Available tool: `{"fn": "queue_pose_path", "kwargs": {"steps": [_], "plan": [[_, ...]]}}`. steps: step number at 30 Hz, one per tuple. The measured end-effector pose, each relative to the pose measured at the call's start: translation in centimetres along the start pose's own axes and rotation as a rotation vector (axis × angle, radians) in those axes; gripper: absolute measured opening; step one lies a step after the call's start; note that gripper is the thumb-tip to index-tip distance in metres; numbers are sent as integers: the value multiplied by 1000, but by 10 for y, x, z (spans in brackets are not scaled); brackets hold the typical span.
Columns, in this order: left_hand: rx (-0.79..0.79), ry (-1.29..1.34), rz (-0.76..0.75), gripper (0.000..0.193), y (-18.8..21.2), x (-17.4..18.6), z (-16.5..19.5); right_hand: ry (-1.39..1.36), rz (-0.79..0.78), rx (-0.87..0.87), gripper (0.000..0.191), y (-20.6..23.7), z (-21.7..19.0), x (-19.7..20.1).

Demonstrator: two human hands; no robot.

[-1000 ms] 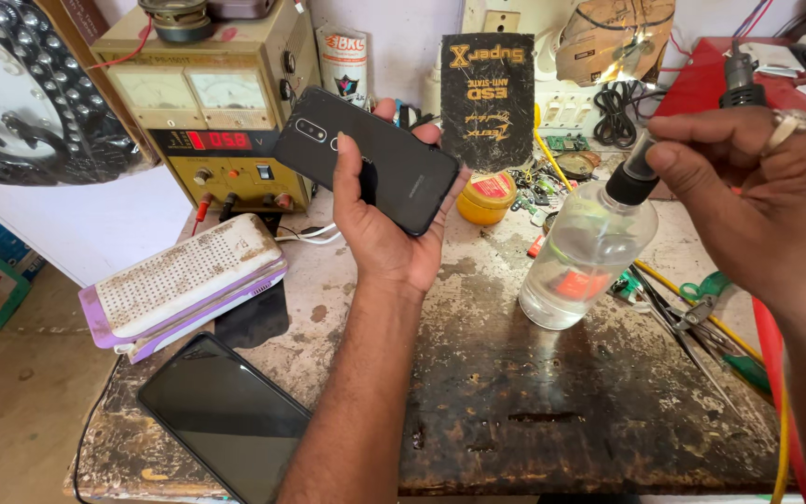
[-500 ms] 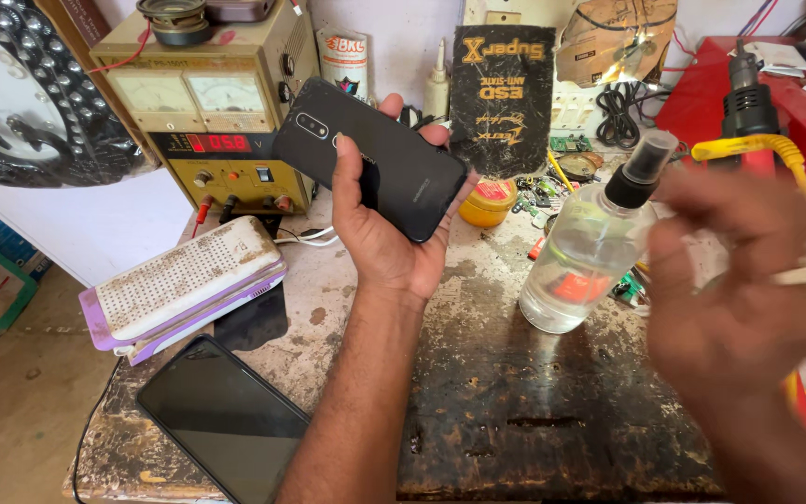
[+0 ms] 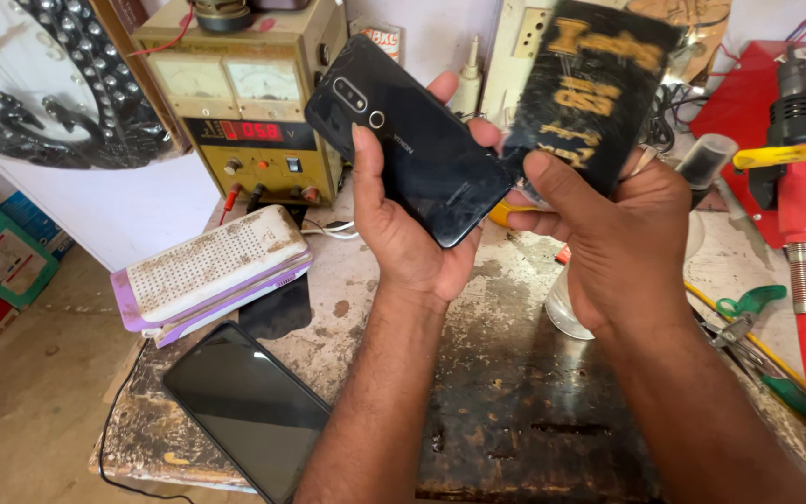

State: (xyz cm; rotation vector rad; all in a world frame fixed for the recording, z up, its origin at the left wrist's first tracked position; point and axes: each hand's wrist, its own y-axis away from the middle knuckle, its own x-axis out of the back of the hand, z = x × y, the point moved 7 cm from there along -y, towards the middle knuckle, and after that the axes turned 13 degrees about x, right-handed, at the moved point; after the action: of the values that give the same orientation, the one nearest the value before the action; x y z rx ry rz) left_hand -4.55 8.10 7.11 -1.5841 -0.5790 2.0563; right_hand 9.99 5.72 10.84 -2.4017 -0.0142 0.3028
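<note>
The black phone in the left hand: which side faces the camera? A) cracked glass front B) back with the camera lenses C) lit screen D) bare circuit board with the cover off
B: the black phone held up in the left hand shows its glossy back, with the camera lenses near its top end; no screen is visible on that side.

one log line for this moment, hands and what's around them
left hand: holds black phone back up | right hand: fingers at phone edge | spray bottle behind right hand | second phone flat on bench
</note>
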Motion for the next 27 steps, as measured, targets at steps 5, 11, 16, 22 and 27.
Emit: {"fn": "queue_pose_path", "kwargs": {"steps": [5,11,16,22,27], "plan": [[8,-82,68,82,-3,3,3,-29,-35,-3,15,4,-1,-5],[132,-114,-3,88,-2,-2,6,-31,-97,50,15,3,-7,-4],[194,-84,-46,90,-1,-7,4,-24,-170,80,15,1,-13,-3],[124,-38,-10,90,-2,-6,3,-65,-146,62,18,4,-10,-1],[120,2,-47,94,-1,-6,-1,-102,-116,32,19,8,-7,3]]}}
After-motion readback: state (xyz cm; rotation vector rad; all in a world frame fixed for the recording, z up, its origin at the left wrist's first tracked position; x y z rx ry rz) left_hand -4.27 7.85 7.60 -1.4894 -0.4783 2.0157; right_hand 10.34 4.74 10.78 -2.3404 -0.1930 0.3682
